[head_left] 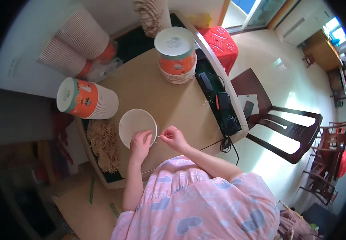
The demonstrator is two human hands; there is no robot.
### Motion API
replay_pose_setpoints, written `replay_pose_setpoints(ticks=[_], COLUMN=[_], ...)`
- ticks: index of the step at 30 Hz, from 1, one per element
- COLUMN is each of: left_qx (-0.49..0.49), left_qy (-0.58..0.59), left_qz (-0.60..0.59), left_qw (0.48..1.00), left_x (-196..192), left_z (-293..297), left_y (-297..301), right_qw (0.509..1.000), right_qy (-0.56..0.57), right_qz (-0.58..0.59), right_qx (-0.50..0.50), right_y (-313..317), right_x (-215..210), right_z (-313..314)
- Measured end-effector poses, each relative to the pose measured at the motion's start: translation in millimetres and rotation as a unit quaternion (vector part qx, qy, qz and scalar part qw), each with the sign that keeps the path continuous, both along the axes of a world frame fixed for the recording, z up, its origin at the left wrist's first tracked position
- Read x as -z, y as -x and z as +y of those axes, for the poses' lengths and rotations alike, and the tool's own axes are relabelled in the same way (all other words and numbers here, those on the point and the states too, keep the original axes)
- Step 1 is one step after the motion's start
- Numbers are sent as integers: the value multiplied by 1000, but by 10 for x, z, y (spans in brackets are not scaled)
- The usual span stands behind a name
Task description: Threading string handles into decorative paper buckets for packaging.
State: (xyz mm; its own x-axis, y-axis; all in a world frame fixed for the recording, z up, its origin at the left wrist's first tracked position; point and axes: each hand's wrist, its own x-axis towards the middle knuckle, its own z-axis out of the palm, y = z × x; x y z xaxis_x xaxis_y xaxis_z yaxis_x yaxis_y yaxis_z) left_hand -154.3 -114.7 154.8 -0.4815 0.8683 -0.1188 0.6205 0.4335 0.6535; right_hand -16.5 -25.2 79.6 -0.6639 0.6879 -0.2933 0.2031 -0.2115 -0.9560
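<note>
A white paper bucket [129, 122] stands on the table in front of me, its opening turned up toward me. My left hand [140, 145] reaches over its near side, fingers bent together inside by the right wall; what they pinch is hidden. Just outside that wall, my right hand [174, 139] holds its thumb and fingertips pressed together on what looks like the end of a thin pale cord [157, 137]. A bundle of beige cords [103, 144] lies to the left of the bucket.
Stacked orange-and-white paper buckets lie at the left [107, 100] and stand farther back [177, 64]. More nested buckets [83, 34] lean by the wall. Black adapters and cables [223, 102] line the table's right edge. Beyond are a red stool [221, 44] and a dark chair [285, 128].
</note>
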Motion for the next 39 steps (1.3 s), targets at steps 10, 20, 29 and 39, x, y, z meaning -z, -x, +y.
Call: replay_pose_setpoints(ticks=[10, 20, 29, 39], left_qx=[-9, -62, -71, -50], left_qy=[39, 0, -30, -25], left_qz=[-45, -179, -199, -180], left_qw=[998, 982, 977, 982], left_x=[51, -85, -80, -46], left_z=[22, -80, -92, -64], left_y=[-34, -4, -26, -98], right_qw=[999, 998, 997, 997], right_qy=[-14, -27, -43, -40], right_qz=[35, 53, 58, 53], right_qx=[35, -8, 5, 33], right_y=[95, 205, 231, 200], right_x=[-20, -214, -226, -162], right_z=[59, 37, -27, -32])
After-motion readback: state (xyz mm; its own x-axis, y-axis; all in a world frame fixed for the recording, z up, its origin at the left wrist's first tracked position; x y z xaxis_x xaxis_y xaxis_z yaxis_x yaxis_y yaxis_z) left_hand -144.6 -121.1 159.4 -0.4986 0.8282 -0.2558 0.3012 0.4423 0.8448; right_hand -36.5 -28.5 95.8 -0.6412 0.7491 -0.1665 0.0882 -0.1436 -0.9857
